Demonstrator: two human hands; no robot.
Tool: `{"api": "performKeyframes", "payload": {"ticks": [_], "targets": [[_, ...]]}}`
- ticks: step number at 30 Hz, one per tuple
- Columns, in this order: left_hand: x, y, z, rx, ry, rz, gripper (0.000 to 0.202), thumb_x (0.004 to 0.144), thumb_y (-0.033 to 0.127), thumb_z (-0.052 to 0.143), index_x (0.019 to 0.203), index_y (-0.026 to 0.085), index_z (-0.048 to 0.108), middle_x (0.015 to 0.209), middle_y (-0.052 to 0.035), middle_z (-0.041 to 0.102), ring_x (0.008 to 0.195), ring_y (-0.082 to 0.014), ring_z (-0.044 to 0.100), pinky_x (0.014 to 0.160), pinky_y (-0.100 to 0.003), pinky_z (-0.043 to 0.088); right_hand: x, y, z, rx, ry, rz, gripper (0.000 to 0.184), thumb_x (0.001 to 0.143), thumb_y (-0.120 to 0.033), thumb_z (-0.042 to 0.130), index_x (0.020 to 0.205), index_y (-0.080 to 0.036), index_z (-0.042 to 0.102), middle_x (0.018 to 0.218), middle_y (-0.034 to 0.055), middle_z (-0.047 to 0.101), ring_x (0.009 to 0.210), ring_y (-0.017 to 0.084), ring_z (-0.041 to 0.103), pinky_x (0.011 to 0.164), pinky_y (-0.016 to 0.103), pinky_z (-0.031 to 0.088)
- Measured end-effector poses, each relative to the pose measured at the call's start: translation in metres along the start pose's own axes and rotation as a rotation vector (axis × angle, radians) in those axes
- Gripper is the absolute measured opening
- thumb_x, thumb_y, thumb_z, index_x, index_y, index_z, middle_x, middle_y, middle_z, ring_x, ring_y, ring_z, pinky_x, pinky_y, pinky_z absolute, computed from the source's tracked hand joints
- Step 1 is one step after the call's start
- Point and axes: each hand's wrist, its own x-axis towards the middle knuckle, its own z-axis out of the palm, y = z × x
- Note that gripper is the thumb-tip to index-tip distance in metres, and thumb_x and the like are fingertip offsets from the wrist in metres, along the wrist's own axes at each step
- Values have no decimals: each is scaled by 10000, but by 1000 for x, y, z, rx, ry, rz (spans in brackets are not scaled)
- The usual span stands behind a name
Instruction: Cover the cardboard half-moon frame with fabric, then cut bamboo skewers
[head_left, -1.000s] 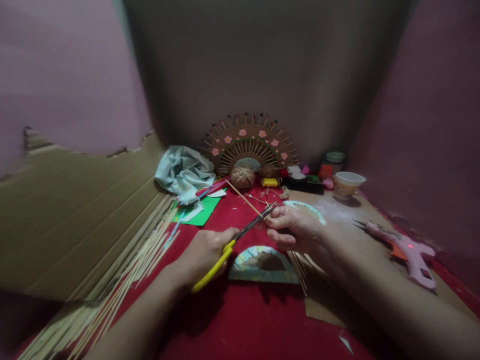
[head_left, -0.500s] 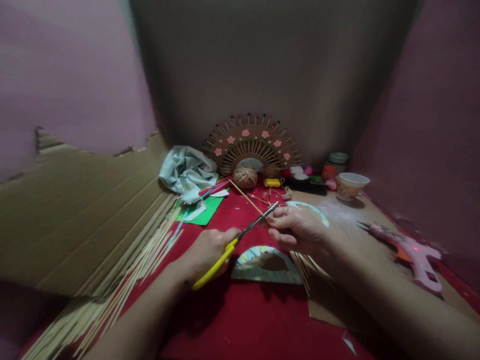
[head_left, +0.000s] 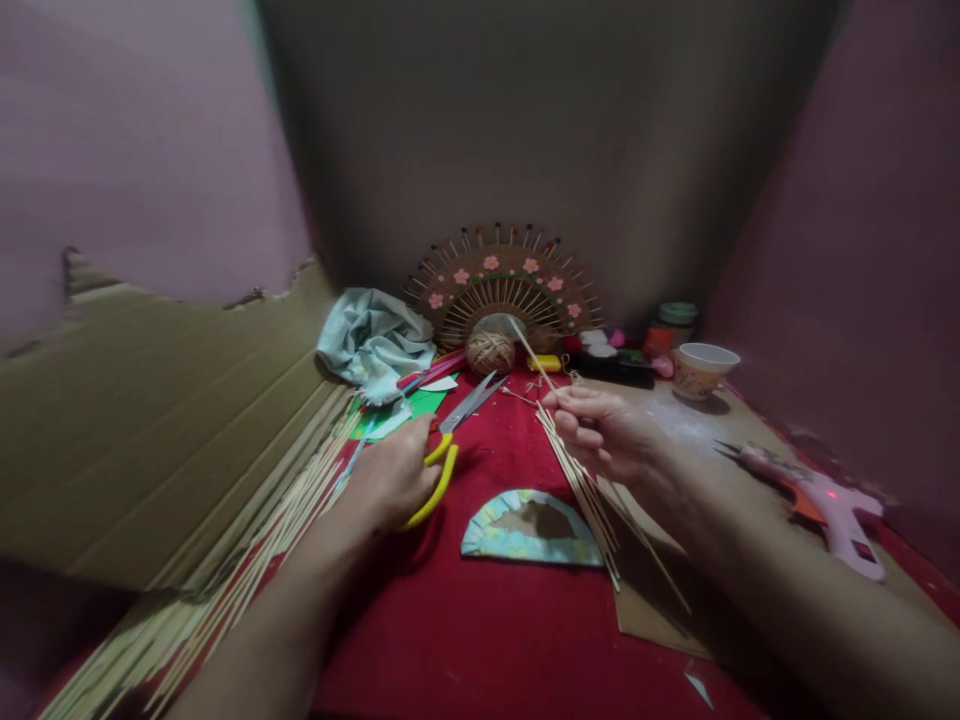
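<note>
My left hand (head_left: 400, 470) is closed on the yellow handles of a pair of scissors (head_left: 459, 418), whose blades are slightly apart and point away toward the ball of twine. Between the fingertips of my right hand (head_left: 592, 420) is a thin wooden stick (head_left: 534, 355), slanting up and to the left. Below that hand a small bundle of sticks (head_left: 581, 490) lies on the red cloth (head_left: 450, 630). A cloth-covered half-ring piece (head_left: 491, 520) rests left of the bundle.
At the back stands a decorated stick fan (head_left: 480, 268), behind a ball of twine (head_left: 490, 353). Crumpled pale cloth (head_left: 375, 335), green paper (head_left: 427, 402) and long sticks (head_left: 255, 570) lie left. A paper cup (head_left: 701, 370) and pink glue gun (head_left: 832, 505) sit on cardboard (head_left: 645, 610) at right.
The scissors have moved left, away from the stick, and their blades have parted. My right hand has shifted slightly right with the stick, now tilted more upright. The stick bundle below shows more.
</note>
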Motion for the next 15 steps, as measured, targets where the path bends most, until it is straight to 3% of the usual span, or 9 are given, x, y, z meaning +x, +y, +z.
{"api": "performKeyframes", "payload": {"ticks": [3, 6, 8, 12, 13, 15], "targets": [[7, -11, 7, 99, -87, -95, 333, 794, 443, 483, 954, 158, 549, 881, -122, 638, 778, -252, 609, 613, -302, 409, -1, 7, 9, -126, 26, 38, 94, 689, -149, 600, 775, -113, 618, 504, -20, 570, 301, 26, 377, 257, 134, 218], [9, -16, 11, 112, -76, -26, 315, 784, 403, 525, 964, 148, 569, 893, -111, 621, 800, -236, 593, 655, -307, 431, -5, 14, 22, -313, 80, 63, 75, 685, -186, 629, 705, -116, 609, 492, 8, 604, 308, 55, 444, 265, 152, 270], [7, -12, 12, 103, 92, 66, 290, 817, 349, 514, 1002, 134, 576, 911, -112, 606, 858, -233, 572, 737, -329, 444, -7, 17, 29, -417, 103, 54, 104, 682, -214, 643, 654, -126, 595, 476, 11, 606, 301, 67, 455, 258, 162, 281], [-4, 8, 8, -78, 626, 362, 261, 861, 231, 499, 1105, 162, 563, 964, -92, 580, 937, -201, 536, 846, -336, 444, -8, 24, 35, -541, 123, 38, 168, 710, -249, 620, 586, -145, 577, 452, 1, 594, 271, 65, 433, 244, 170, 261], [-7, 13, 7, -111, 706, 442, 268, 852, 208, 521, 1115, 185, 564, 985, -84, 581, 962, -199, 529, 869, -340, 439, -9, 26, 35, -565, 126, 38, 180, 717, -249, 614, 574, -147, 574, 446, -2, 587, 270, 64, 431, 245, 170, 260], [-10, 22, 6, -115, 757, 567, 272, 828, 177, 564, 1097, 216, 583, 1041, -74, 591, 1023, -208, 514, 918, -367, 416, -10, 29, 37, -611, 117, 44, 201, 726, -247, 606, 554, -149, 573, 431, -8, 570, 273, 64, 428, 251, 171, 266]]}}
